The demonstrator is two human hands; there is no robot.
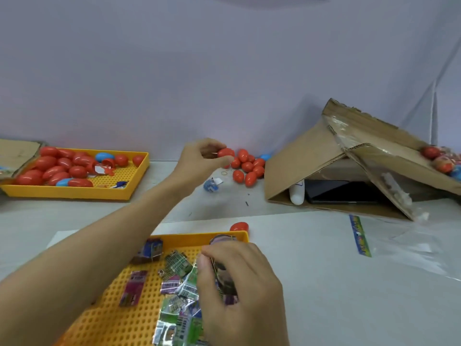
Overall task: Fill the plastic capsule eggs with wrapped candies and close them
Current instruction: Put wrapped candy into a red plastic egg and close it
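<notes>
My left hand (203,156) reaches far across the table and pinches a red capsule egg (226,153) at the edge of a pile of red eggs (247,168) by the wall. My right hand (239,283) rests in the near yellow tray (117,310), fingers closed on a wrapped candy (222,270) among several wrapped candies (179,290). One red egg (239,226) lies just behind that tray's far rim.
A second yellow tray (117,193) at the back left holds several red and blue eggs. A collapsed cardboard box (349,166) stands at the right with eggs on its flap, a white bottle and a dark tablet under it. A clear plastic bag (409,243) lies at the right.
</notes>
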